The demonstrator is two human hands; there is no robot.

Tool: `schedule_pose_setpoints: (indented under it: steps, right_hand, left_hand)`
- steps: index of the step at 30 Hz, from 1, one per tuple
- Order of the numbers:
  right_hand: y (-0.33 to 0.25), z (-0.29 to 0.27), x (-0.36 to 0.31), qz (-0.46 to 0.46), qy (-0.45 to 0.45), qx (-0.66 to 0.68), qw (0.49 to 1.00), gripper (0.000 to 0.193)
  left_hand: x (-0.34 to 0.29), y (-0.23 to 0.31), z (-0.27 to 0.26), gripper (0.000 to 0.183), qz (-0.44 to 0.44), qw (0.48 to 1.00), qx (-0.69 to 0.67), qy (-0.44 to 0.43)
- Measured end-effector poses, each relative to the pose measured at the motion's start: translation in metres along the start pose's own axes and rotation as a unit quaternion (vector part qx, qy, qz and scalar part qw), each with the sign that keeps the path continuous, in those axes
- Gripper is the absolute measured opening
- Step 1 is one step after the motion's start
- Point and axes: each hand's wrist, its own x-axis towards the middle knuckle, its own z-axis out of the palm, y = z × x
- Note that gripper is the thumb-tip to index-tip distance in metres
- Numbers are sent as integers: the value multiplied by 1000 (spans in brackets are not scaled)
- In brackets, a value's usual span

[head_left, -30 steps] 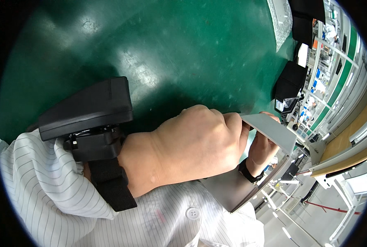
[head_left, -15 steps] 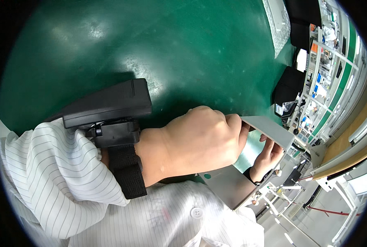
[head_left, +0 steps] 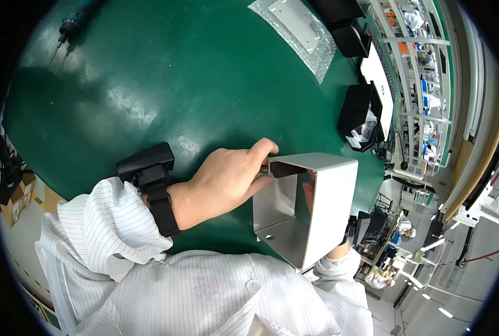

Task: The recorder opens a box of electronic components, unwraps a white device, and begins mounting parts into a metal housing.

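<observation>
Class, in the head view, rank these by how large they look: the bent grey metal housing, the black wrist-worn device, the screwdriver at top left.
1. Bent grey metal housing, though it is nearest the camera.
2. Black wrist-worn device.
3. Screwdriver.

1. A sheet of clear bubble wrap (head_left: 311, 42) lies at the upper middle of the frame on the green table, with a flat pale grey plate on it.
2. A cardboard box (head_left: 15, 197), brown, sits at the far left edge, below the table's rim.
3. A small crumpled clear plastic bag (head_left: 366, 127) rests in a black bin at the upper right.
</observation>
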Motion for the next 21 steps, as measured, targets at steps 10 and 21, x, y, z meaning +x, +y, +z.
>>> schedule_pose_setpoints:
  steps: [10, 21]
  right_hand:
    - [-43, 7, 40, -172, -150, -100, 968, 55]
    - [-25, 0, 34, -185, -89, -17, 979, 52]
  left_hand:
    - [5, 2, 12, 37, -10, 998, 63, 0]
    - [6, -1, 9, 38, 46, 995, 78, 33]
